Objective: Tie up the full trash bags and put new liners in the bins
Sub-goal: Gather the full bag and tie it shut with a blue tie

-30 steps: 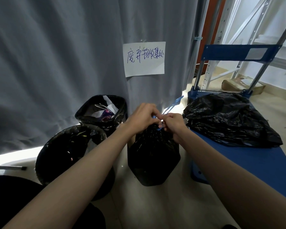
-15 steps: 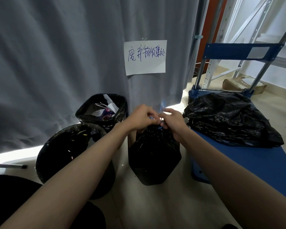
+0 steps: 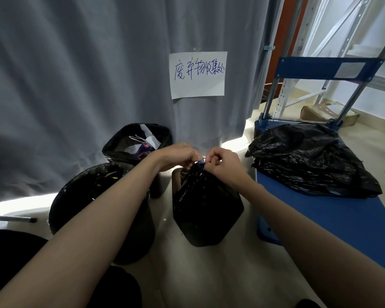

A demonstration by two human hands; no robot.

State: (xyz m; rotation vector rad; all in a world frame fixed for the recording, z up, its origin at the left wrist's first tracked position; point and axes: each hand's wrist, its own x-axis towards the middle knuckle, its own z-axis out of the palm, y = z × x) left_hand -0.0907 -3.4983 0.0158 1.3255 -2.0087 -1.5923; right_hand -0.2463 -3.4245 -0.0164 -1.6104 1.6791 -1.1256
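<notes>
Tying step under way: left hand [image 3: 178, 157] and right hand [image 3: 222, 162] pinching blue tie [image 3: 201, 162] at gathered neck of full trash bag [image 3: 206, 205] on floor. Next, probably: cinching tight.

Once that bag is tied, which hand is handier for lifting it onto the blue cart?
Probably the right hand: the blue cart sits on its side of the tied bag. The left hand would have to cross over.
</notes>
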